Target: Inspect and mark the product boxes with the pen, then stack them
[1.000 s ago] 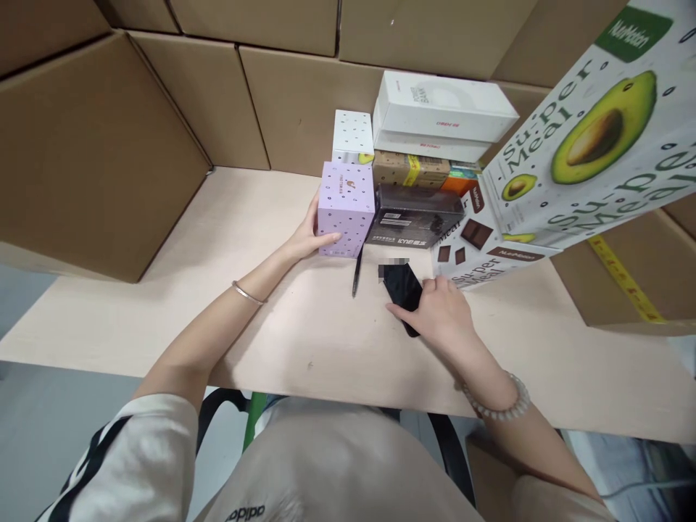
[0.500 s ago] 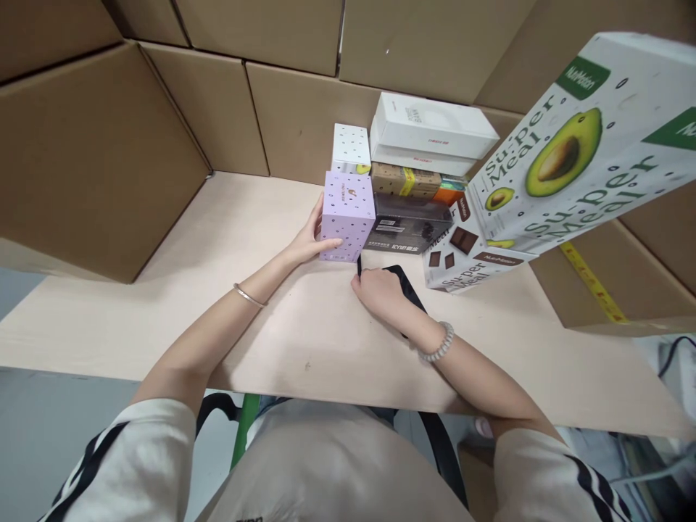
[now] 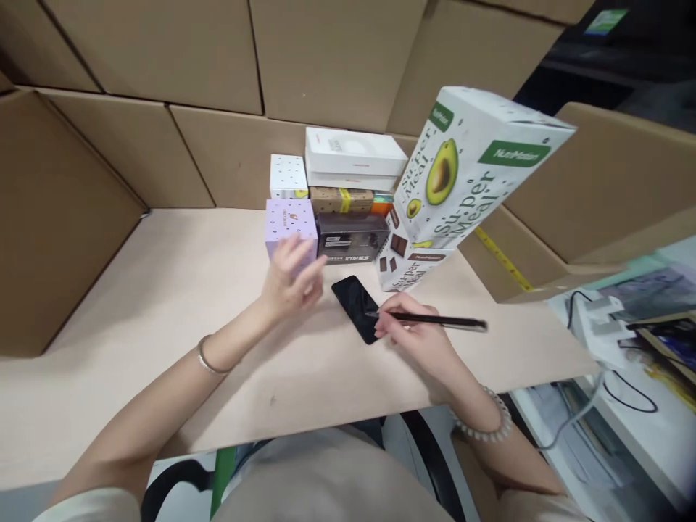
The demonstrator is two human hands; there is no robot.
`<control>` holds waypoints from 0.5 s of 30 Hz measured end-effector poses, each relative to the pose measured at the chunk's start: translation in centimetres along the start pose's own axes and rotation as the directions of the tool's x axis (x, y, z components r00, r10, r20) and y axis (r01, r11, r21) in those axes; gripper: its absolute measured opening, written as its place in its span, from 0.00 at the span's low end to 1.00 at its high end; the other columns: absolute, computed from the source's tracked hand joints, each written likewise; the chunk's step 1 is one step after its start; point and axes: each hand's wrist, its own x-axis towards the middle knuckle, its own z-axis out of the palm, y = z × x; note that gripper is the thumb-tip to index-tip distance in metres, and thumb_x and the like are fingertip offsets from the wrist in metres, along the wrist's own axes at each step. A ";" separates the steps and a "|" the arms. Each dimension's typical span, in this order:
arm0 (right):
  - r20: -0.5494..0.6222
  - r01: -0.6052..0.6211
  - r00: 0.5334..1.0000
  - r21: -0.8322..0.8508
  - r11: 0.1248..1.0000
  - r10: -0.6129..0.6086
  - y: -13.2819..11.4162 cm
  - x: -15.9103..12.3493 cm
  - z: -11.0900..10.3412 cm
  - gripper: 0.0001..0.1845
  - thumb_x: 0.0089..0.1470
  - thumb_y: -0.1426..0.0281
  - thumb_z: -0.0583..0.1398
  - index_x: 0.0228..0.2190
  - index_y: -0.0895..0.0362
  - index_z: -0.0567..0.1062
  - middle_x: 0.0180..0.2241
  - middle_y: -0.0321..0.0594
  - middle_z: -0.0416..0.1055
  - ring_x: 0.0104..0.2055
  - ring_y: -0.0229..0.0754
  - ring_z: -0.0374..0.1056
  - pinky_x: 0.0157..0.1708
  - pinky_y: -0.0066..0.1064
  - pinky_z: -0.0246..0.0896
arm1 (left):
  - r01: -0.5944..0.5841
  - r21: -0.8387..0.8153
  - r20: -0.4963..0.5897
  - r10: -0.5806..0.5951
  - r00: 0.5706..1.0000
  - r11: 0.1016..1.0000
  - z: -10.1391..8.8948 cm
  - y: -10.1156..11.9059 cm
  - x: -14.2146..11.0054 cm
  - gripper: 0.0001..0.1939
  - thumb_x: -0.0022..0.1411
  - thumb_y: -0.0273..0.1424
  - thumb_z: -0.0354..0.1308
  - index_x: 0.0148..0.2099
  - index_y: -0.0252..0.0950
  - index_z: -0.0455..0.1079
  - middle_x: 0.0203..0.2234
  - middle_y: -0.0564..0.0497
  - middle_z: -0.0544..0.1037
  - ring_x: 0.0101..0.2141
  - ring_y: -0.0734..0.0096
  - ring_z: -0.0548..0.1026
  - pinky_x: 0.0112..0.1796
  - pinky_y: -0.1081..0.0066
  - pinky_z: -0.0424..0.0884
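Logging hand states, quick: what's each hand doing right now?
Left hand: open, fingers loosely curled, no object visible in it.
Right hand: closed on the black pen.

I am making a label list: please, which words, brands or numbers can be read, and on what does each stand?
"NutriMotion": avocado box, green panels
"Su-per Meal": avocado box, two faces
"NutriMotion": chocolate box, brown panel
"Su-per Meal": chocolate box
Too small or blurred to read: print on the black box, purple box, stacked white boxes, yellow tape, green-blue label top right.
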 end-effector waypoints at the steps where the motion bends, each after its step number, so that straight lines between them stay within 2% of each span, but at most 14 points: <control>1: -0.108 0.102 0.989 0.051 0.993 -0.096 0.0 -0.2 -0.6 0.06 0.67 0.65 0.63 0.36 0.52 0.76 0.27 0.35 0.82 0.27 0.41 0.81 0.24 0.28 0.71 | -0.020 -0.028 0.018 0.020 1.000 0.999 1.1 1.4 1.3 0.37 0.74 0.30 0.60 0.79 0.54 0.54 0.77 0.47 0.62 0.79 0.50 0.55 0.75 0.39 0.62; 2: -0.241 0.211 0.952 0.070 0.975 -0.188 0.0 -0.2 -1.1 0.09 0.70 0.62 0.61 0.39 0.52 0.77 0.29 0.36 0.84 0.26 0.41 0.81 0.23 0.27 0.71 | 0.005 -0.090 0.044 -0.002 0.999 0.996 2.3 2.6 2.6 0.38 0.76 0.31 0.58 0.81 0.52 0.50 0.76 0.44 0.63 0.79 0.49 0.56 0.73 0.38 0.65; 3: -0.380 0.308 0.886 0.054 0.950 -0.266 -0.1 0.1 -1.6 0.11 0.72 0.59 0.59 0.42 0.52 0.78 0.31 0.36 0.85 0.25 0.40 0.81 0.22 0.28 0.71 | 0.046 -0.152 0.063 -0.037 0.997 0.987 3.6 3.7 3.9 0.38 0.77 0.34 0.57 0.82 0.49 0.47 0.76 0.40 0.62 0.79 0.47 0.55 0.73 0.37 0.65; 5: -0.613 0.431 0.695 -0.062 0.900 -0.375 -0.4 1.3 -2.4 0.15 0.75 0.56 0.55 0.47 0.51 0.76 0.35 0.38 0.86 0.26 0.40 0.81 0.23 0.31 0.72 | 0.137 -0.256 0.084 -0.119 0.989 0.957 6.3 5.4 6.5 0.37 0.80 0.39 0.54 0.82 0.46 0.43 0.78 0.36 0.58 0.80 0.47 0.53 0.74 0.39 0.61; 8: -0.770 0.472 0.399 -0.293 0.832 -0.497 -0.4 4.4 -3.8 0.16 0.74 0.52 0.53 0.43 0.49 0.70 0.40 0.42 0.84 0.34 0.46 0.84 0.34 0.40 0.79 | 0.288 -0.384 0.110 -0.266 0.958 0.877 9.7 6.3 10.0 0.39 0.80 0.47 0.53 0.82 0.46 0.40 0.80 0.36 0.53 0.80 0.49 0.51 0.77 0.45 0.55; 9: -0.775 0.444 0.368 -0.339 0.829 -0.514 -0.3 5.5 -4.3 0.16 0.75 0.52 0.51 0.43 0.49 0.68 0.43 0.46 0.84 0.39 0.49 0.85 0.40 0.45 0.80 | 0.338 -0.427 0.136 -0.310 0.941 0.838 10.6 6.4 10.9 0.41 0.79 0.49 0.54 0.82 0.46 0.40 0.80 0.36 0.52 0.80 0.49 0.50 0.77 0.46 0.53; 10: -0.780 0.378 0.372 -0.368 0.850 -0.503 -0.1 6.5 -4.7 0.15 0.75 0.53 0.48 0.45 0.48 0.67 0.50 0.51 0.82 0.47 0.51 0.84 0.48 0.50 0.79 | 0.385 -0.464 0.162 -0.351 0.922 0.797 11.4 6.4 11.7 0.43 0.78 0.51 0.54 0.82 0.46 0.39 0.80 0.35 0.51 0.81 0.48 0.49 0.78 0.46 0.52; 11: -0.795 0.318 0.343 -0.403 0.858 -0.500 0.1 7.4 -5.0 0.15 0.75 0.55 0.45 0.46 0.49 0.66 0.56 0.56 0.79 0.55 0.53 0.82 0.55 0.53 0.76 | 0.423 -0.497 0.187 -0.383 0.905 0.757 12.0 6.4 12.3 0.45 0.77 0.53 0.55 0.83 0.46 0.38 0.81 0.35 0.50 0.81 0.47 0.47 0.78 0.46 0.50; 12: -0.807 0.251 0.345 -0.412 0.876 -0.479 0.3 8.1 -5.3 0.16 0.75 0.57 0.43 0.48 0.49 0.65 0.62 0.60 0.74 0.64 0.54 0.77 0.62 0.55 0.72 | 0.448 -0.527 0.208 -0.401 0.892 0.723 12.5 6.5 12.7 0.46 0.77 0.54 0.55 0.83 0.46 0.37 0.81 0.35 0.48 0.81 0.46 0.46 0.78 0.45 0.49; 14: -0.824 0.156 0.386 -0.386 0.909 -0.416 0.6 9.2 -5.4 0.19 0.75 0.61 0.39 0.52 0.51 0.64 0.69 0.64 0.67 0.74 0.52 0.67 0.68 0.56 0.65 | 0.457 -0.579 0.238 -0.396 0.887 0.675 13.2 6.7 13.1 0.46 0.76 0.56 0.53 0.83 0.46 0.36 0.81 0.37 0.46 0.82 0.46 0.43 0.78 0.45 0.47; 15: -0.819 0.126 0.441 -0.349 0.929 -0.367 0.6 9.5 -5.3 0.20 0.74 0.63 0.37 0.54 0.52 0.63 0.70 0.65 0.66 0.74 0.50 0.66 0.69 0.55 0.64 | 0.448 -0.602 0.252 -0.375 0.892 0.661 13.4 6.9 13.1 0.46 0.76 0.56 0.53 0.83 0.47 0.36 0.81 0.38 0.46 0.81 0.46 0.43 0.79 0.45 0.47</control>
